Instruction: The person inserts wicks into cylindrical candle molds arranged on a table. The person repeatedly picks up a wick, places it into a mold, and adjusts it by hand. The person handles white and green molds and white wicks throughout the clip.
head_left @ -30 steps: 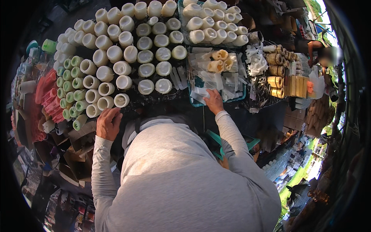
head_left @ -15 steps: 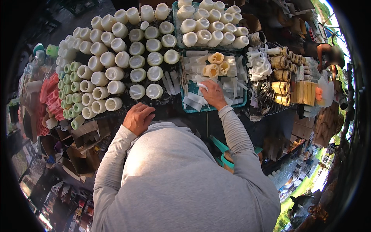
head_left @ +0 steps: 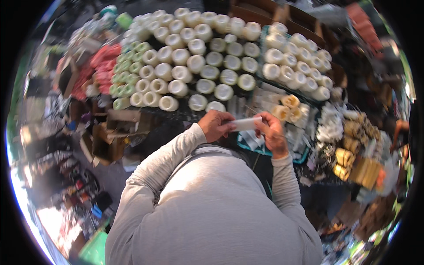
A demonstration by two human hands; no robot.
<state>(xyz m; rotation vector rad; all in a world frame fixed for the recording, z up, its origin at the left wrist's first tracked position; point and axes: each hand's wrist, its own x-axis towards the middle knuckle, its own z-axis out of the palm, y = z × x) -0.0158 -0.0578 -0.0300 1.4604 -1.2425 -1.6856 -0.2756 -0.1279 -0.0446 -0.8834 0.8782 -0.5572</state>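
Between my two hands stretches a flat, translucent white strip, above the table's front edge. My left hand pinches its left end with thumb and fingers. At its right end my right hand is closed on it in a similar pinch. Just beyond and below the right hand lies a teal tray with loose white strips inside. Several yellow hollow wax pieces stand in that tray. Rows of white, candle-like wax cylinders with hollowed tops fill the table past my left hand.
A second tray of white cylinders stands at the far right. Small green cylinders and red material lie on the left. Yellowish bundles and crumpled white plastic are on the right. Cardboard boxes sit below the table's left.
My right hand has lifted from the teal tray with the white strip. My left hand has risen from near the table edge and taken the other end. The whole view has swung left.
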